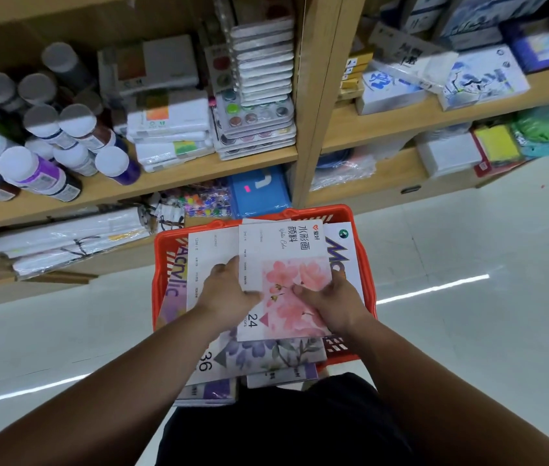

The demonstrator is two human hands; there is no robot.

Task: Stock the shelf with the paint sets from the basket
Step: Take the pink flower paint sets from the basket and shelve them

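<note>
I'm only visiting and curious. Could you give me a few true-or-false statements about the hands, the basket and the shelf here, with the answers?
1. The left hand and right hand both hold the pink-flowered set marked 24. True.
2. The basket is blue. False: it is orange-red.
3. A purple-flowered set marked 36 lies beneath the pink-flowered set. True.
4. The bottles on the shelf have black caps. False: their caps are white.
5. The pink-flowered set already lies on the shelf. False: it is over the basket, in both hands.
</note>
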